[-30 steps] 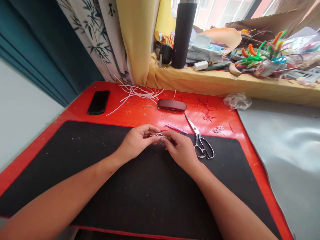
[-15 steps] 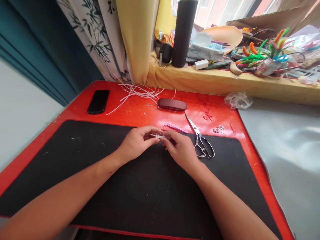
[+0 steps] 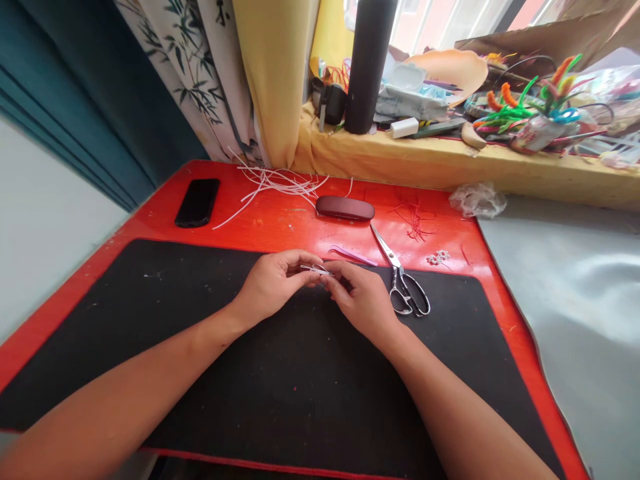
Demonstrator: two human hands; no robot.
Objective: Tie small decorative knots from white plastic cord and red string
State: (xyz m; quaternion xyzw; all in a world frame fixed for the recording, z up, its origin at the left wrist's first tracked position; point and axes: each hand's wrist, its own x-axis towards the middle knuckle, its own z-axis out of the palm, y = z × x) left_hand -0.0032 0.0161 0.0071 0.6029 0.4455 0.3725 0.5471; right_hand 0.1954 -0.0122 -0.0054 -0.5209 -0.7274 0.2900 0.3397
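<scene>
Both hands meet over the far edge of a black mat [image 3: 300,393]. Between the fingertips is a thin white cord [image 3: 315,269], bent into small loops. My left hand [image 3: 273,283] pinches it from the left, thumb and forefinger closed on it. From the other side my right hand [image 3: 363,297] grips its right end, which the fingers partly hide. Just beyond them lie pink tweezers [image 3: 354,255]. Scissors [image 3: 400,273] with black-and-silver handles rest beside my right hand, blades slightly apart and pointing away.
Behind the mat on the red table [image 3: 270,230] are a phone [image 3: 197,203], loose white cords [image 3: 280,183], a maroon case [image 3: 345,208], red threads [image 3: 414,220], a small knotted piece [image 3: 439,257] and a crumpled plastic bag [image 3: 477,200]. A cluttered windowsill [image 3: 420,157] borders the back.
The fingers have shifted very slightly around the white cord, and its loops sit a little differently. Everything on the table stays put.
</scene>
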